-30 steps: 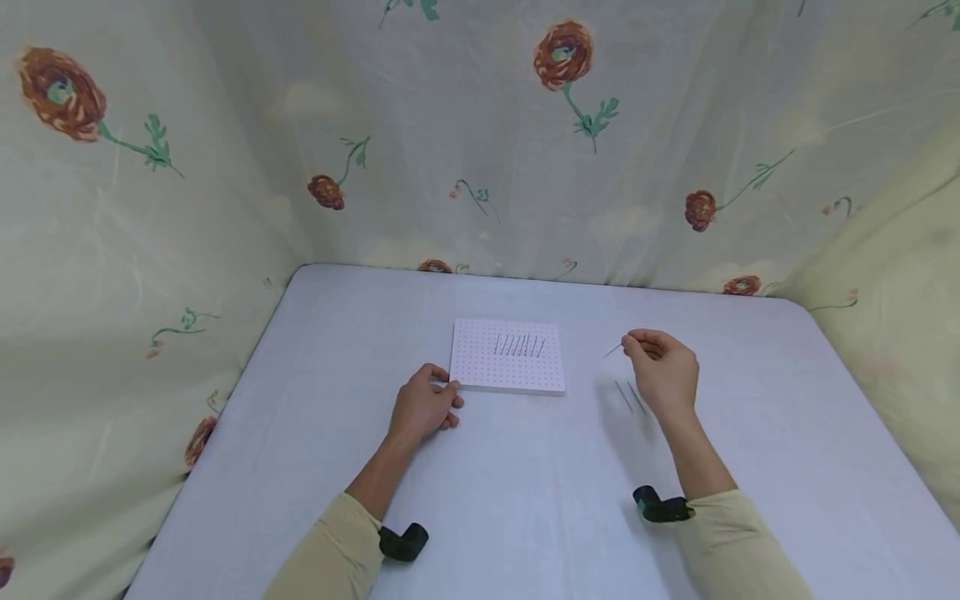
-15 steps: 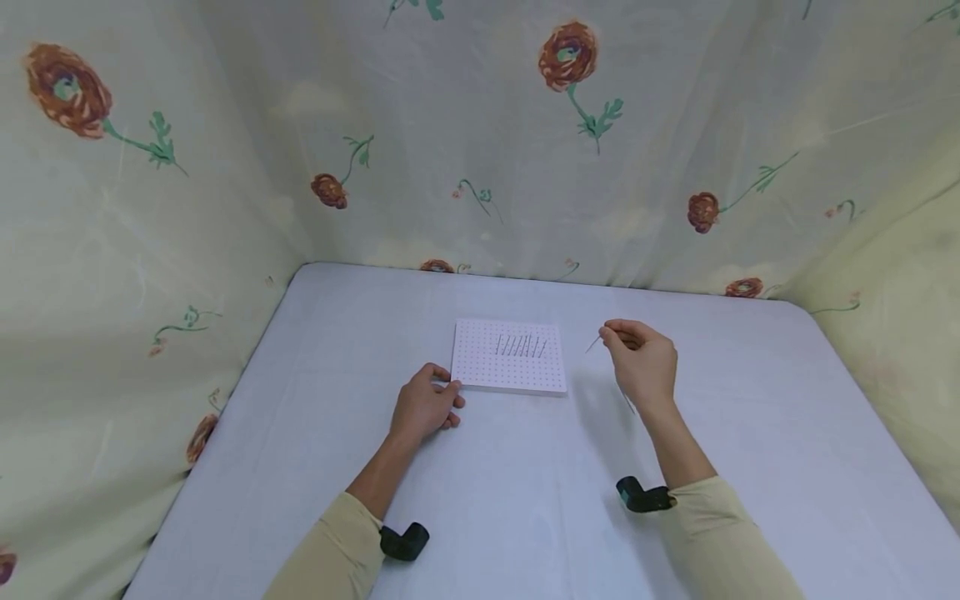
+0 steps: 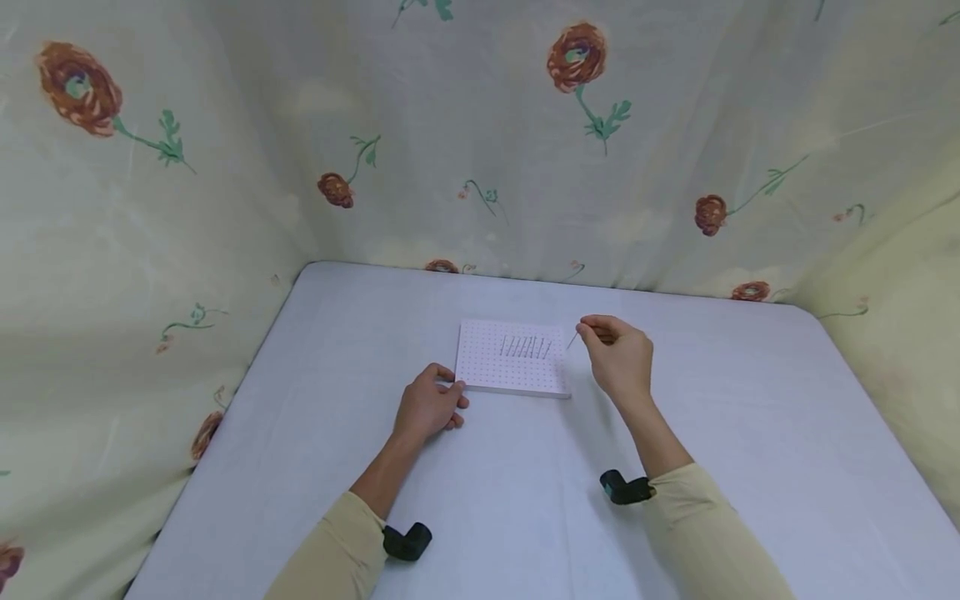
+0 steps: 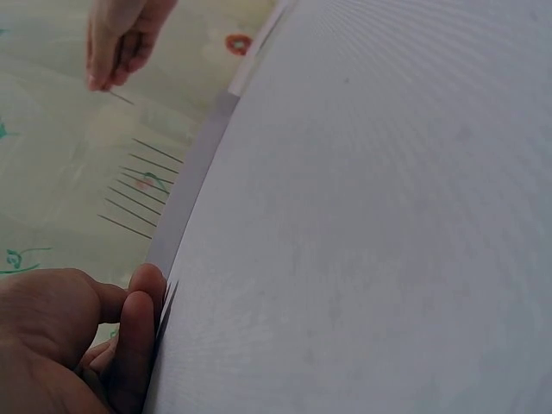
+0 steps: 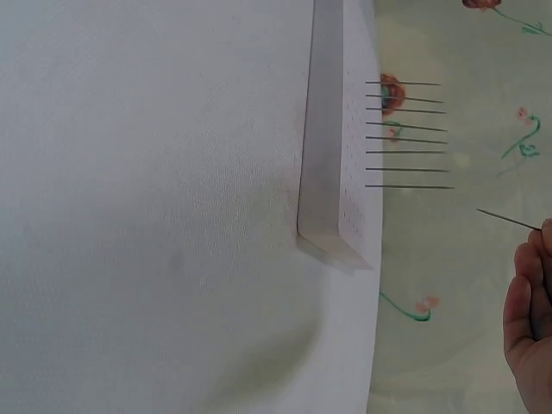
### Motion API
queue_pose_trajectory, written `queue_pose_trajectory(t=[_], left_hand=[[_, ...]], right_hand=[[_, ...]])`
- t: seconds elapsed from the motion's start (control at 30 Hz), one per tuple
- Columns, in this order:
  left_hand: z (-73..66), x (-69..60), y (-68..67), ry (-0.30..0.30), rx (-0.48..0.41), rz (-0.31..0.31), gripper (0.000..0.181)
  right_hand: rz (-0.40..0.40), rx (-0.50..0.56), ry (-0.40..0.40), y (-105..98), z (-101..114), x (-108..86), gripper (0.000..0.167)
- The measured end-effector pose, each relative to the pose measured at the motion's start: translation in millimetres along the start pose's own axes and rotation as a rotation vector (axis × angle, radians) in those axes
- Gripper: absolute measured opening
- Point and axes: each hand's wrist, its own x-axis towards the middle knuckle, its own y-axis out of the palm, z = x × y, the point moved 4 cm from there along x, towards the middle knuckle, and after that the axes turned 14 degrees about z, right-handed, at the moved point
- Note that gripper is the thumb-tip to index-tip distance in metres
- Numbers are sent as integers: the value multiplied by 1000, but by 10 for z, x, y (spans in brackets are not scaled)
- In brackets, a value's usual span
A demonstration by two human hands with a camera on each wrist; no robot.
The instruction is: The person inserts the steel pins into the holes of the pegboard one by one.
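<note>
A white pegboard [image 3: 513, 379] full of small holes lies flat on the table. Several thin dark pins [image 3: 525, 347] stand in a row in it, upright in the right wrist view [image 5: 405, 153]. My left hand [image 3: 429, 406] holds the board's near left corner between thumb and fingers, also visible in the left wrist view. My right hand [image 3: 621, 358] pinches one more pin [image 3: 572, 340] by its upper end. That pin slants down to the left, its tip near the board's right edge and apart from the row in the right wrist view.
A white cloth covers the table [image 3: 480, 500]. Floral curtains [image 3: 480, 125] hang behind it and at both sides. A dark wrist camera [image 3: 626, 487] sits on the right cuff, another camera [image 3: 407, 542] on the left.
My right hand has moved left with its pin, from over the table to the board's right edge. Two loose pins seen earlier are now hidden behind it. The left hand stays put.
</note>
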Motion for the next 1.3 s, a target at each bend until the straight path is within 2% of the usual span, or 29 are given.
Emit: queue_pose_trajectory(t=[0.57,0.93,1.3], left_hand=[[20,10,7,-9,-4,5,26],[19,5,3,-13,-5,0,25],[33,21,-6,-9,-1,-8,25]], right_hand=[[47,-69,27,275,-85,71,19],[60,-91,49,384,-168,98,18],[66,-89,55,430,-151,96,18]])
